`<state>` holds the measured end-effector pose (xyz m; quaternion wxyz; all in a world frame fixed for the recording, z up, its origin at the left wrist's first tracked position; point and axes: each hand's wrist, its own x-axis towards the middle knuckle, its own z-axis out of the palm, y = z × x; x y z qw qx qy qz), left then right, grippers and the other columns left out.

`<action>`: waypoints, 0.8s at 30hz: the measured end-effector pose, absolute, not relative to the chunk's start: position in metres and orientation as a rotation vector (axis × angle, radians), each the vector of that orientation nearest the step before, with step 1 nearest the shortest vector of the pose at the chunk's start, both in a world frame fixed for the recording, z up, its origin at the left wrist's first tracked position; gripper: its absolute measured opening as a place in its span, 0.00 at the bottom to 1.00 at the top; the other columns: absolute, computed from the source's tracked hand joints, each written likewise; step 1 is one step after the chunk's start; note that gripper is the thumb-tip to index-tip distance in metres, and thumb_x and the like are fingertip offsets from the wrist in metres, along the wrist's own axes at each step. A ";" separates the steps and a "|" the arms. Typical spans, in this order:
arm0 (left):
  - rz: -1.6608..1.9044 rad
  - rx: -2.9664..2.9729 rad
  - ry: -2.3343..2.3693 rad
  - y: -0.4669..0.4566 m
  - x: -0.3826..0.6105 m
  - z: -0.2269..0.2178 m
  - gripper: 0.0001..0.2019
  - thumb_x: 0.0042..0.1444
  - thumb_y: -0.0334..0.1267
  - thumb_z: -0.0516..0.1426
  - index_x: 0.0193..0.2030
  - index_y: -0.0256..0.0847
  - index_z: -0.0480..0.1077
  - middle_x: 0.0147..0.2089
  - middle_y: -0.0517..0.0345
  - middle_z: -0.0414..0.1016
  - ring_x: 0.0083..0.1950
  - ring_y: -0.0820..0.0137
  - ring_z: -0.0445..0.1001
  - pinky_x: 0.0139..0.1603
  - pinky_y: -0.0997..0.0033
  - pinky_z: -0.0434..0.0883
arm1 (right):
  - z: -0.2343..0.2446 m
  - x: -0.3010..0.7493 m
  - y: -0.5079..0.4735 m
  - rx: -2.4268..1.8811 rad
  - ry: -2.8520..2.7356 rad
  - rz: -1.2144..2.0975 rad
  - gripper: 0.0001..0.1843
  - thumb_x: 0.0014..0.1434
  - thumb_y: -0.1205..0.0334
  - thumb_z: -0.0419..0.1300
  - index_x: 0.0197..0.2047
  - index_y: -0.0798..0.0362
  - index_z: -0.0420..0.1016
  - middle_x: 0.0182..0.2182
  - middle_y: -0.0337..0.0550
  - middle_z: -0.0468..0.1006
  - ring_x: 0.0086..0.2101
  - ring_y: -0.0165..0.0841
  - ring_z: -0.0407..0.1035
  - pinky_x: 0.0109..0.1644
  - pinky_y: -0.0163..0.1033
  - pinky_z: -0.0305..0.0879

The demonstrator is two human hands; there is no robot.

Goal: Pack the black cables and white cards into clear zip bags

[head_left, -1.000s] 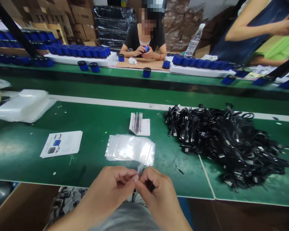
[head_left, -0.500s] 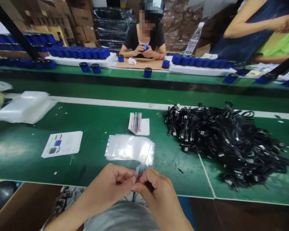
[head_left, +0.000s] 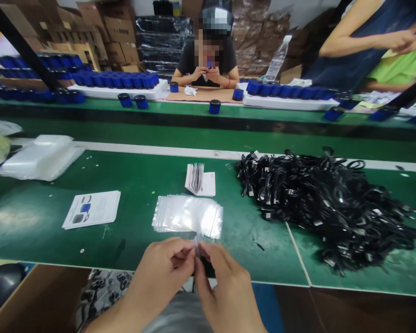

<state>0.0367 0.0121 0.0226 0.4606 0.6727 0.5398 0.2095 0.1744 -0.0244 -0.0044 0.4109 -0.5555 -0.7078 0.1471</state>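
My left hand and my right hand meet at the near edge of the green table. Both pinch the top of one small clear plastic bag between thumb and fingers. Something dark shows between my hands, inside or behind the bag. Just beyond my fingers lies a stack of clear zip bags. A big heap of black cables sits to the right. A fanned pile of folded leaflets lies behind the bags.
A printed sheet lies at the left, with white plastic trays farther left. Across the conveyor, a seated person handles a blue cylinder; white trays of blue cylinders line that bench. Another person's arm is at top right.
My hands have shifted slightly and my right fingers have straightened along the bag's top edge. The view has tilted a little; nothing on the table has moved.
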 end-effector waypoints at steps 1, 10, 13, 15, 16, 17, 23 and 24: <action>0.516 1.661 1.323 0.012 0.037 0.022 0.10 0.57 0.34 0.51 0.30 0.40 0.73 0.27 0.61 0.77 0.30 0.70 0.77 0.32 0.76 0.71 | -0.004 0.174 -0.024 -1.395 -1.792 0.332 0.13 0.58 0.71 0.50 0.45 0.58 0.71 0.34 0.51 0.79 0.32 0.39 0.76 0.33 0.40 0.74; 0.521 1.824 1.427 0.003 0.041 0.009 0.13 0.60 0.36 0.47 0.23 0.42 0.57 0.22 0.66 0.65 0.23 0.75 0.67 0.25 0.78 0.63 | -0.003 0.169 -0.020 -1.362 -1.846 0.380 0.17 0.60 0.74 0.45 0.42 0.61 0.73 0.32 0.51 0.80 0.30 0.36 0.77 0.31 0.34 0.72; 0.543 1.876 1.450 0.000 0.039 0.001 0.13 0.61 0.36 0.46 0.24 0.43 0.54 0.21 0.67 0.60 0.22 0.75 0.61 0.24 0.77 0.60 | -0.001 0.169 -0.019 -1.369 -1.864 0.358 0.16 0.63 0.71 0.44 0.38 0.58 0.74 0.27 0.46 0.79 0.26 0.33 0.75 0.27 0.32 0.68; 0.610 1.906 1.435 -0.001 0.037 -0.002 0.14 0.61 0.36 0.46 0.23 0.43 0.54 0.21 0.67 0.59 0.22 0.75 0.60 0.24 0.78 0.59 | -0.001 0.168 -0.017 -1.398 -1.885 0.288 0.16 0.64 0.69 0.45 0.33 0.55 0.73 0.23 0.41 0.76 0.21 0.31 0.72 0.24 0.33 0.63; 0.649 1.921 1.427 -0.001 0.035 -0.003 0.14 0.61 0.36 0.46 0.23 0.43 0.54 0.21 0.67 0.58 0.23 0.75 0.60 0.23 0.78 0.59 | -0.001 0.167 -0.016 -1.415 -1.894 0.242 0.16 0.64 0.68 0.46 0.30 0.53 0.72 0.21 0.40 0.74 0.19 0.31 0.70 0.22 0.33 0.60; 0.689 1.935 1.423 -0.002 0.033 -0.003 0.14 0.60 0.35 0.47 0.23 0.42 0.55 0.22 0.67 0.58 0.22 0.76 0.59 0.23 0.79 0.59 | 0.000 0.167 -0.015 -1.437 -1.895 0.187 0.17 0.64 0.67 0.46 0.27 0.53 0.70 0.19 0.38 0.72 0.18 0.31 0.68 0.22 0.33 0.58; 0.821 1.985 1.443 0.002 0.018 0.002 0.10 0.54 0.29 0.49 0.23 0.42 0.58 0.20 0.69 0.59 0.21 0.78 0.60 0.23 0.82 0.60 | 0.003 0.170 -0.001 -1.609 -1.787 0.154 0.14 0.60 0.65 0.49 0.25 0.53 0.69 0.18 0.38 0.71 0.17 0.29 0.66 0.23 0.32 0.55; 0.817 1.976 1.460 0.003 0.015 0.003 0.10 0.54 0.30 0.49 0.23 0.42 0.58 0.20 0.69 0.59 0.20 0.78 0.61 0.23 0.82 0.60 | 0.004 0.172 0.003 -1.597 -1.791 0.261 0.14 0.60 0.65 0.49 0.26 0.53 0.70 0.19 0.38 0.72 0.18 0.29 0.67 0.24 0.32 0.56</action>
